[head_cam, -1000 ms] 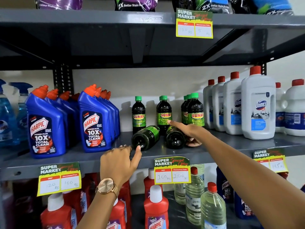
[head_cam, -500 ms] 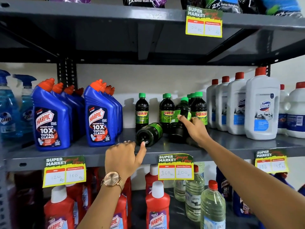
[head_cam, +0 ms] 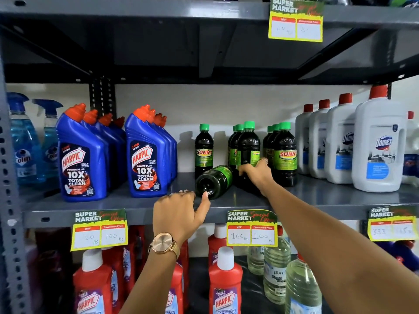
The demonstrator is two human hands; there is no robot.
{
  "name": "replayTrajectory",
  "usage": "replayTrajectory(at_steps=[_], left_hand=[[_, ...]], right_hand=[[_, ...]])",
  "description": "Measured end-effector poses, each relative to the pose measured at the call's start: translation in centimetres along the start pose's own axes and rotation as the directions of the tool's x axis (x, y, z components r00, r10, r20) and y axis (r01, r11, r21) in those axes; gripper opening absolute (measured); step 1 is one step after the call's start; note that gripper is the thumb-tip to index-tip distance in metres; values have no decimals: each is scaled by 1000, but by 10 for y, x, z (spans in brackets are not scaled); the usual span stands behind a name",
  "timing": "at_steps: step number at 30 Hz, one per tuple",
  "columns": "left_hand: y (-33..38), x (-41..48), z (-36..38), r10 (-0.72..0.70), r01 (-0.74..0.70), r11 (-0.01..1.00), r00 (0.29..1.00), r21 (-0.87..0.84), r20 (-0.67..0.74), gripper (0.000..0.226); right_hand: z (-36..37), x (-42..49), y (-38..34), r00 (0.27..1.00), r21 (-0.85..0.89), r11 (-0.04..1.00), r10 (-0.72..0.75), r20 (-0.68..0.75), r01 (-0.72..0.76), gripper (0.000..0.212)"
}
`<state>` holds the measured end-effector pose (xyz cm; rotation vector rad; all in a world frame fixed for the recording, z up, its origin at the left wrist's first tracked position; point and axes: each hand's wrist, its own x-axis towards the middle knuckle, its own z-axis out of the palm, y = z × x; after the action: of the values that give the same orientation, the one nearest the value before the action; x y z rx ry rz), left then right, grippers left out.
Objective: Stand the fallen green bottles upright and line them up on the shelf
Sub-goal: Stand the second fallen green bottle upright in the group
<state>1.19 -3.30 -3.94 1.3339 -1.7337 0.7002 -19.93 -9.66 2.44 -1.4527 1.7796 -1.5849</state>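
Observation:
On the grey middle shelf (head_cam: 127, 200) one dark bottle with a green label (head_cam: 214, 181) lies on its side, base toward me. My left hand (head_cam: 179, 211) rests at the shelf edge, its thumb touching that base. My right hand (head_cam: 257, 172) grips the lower body of a second green-capped bottle (head_cam: 248, 148), which stands upright with its label turned away. A lone upright bottle (head_cam: 204, 150) stands behind the fallen one. Another upright row (head_cam: 284, 152) stands to the right.
Blue Harpic bottles (head_cam: 147, 155) stand in rows left of the green ones, white Domex jugs (head_cam: 376, 146) to the right. Blue spray bottles (head_cam: 25, 143) fill the far left. Price tags (head_cam: 251, 227) hang off the shelf edge. Red Harpic and clear bottles fill the shelf below.
My right hand has lifted the right-hand fallen bottle from lying flat to upright. The left hand has stayed at the base of the other fallen bottle. The camera has moved closer.

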Motion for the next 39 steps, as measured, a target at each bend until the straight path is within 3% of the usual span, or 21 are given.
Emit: replayTrajectory(at_steps=[2,5,9,14,18,20,25,31,36,39], left_hand=[[0,0,1,0,0,1000,1000,3,-2,55],[0,1,0,-1,1,1000,1000,6,10,55],[-1,0,0,7,-7,1000,1000,15,6,55],[-1,-1,-2,24,-23,1000,1000,9,-11,53],[-1,-1,-2,34,-34,999,999,-3,-4,53],[-1,-2,-1,35,-35,999,999,-8,-4,53],[0,-1,-3,42,-42,999,999,-10,-4,53],[0,-1,-3,40,-40,999,999,-11,-17,52],[1,-1,-4,42,-42,999,999,-5,-23,52],[1,-1,-5,38,-39,999,999,-8,-28,51]], right_hand=[[-2,2,3,999,-50,998,-35,-2,35,57],[-5,-2,3,997,-201,977,-78,-26,71,73],[-2,3,7,997,-208,976,-74,-23,68,87],[-9,-4,6,1000,-59,998,3,17,-2,53],[-8,-5,9,998,-178,984,-25,-54,15,90],[-5,-4,8,997,-217,976,-30,-66,15,97],[-8,-1,10,1000,-94,995,11,17,-10,49],[-5,1,12,999,-214,976,-33,-25,27,95],[-7,4,14,1000,-106,994,15,20,-13,59],[-8,4,16,1000,-134,991,3,17,-1,64]])
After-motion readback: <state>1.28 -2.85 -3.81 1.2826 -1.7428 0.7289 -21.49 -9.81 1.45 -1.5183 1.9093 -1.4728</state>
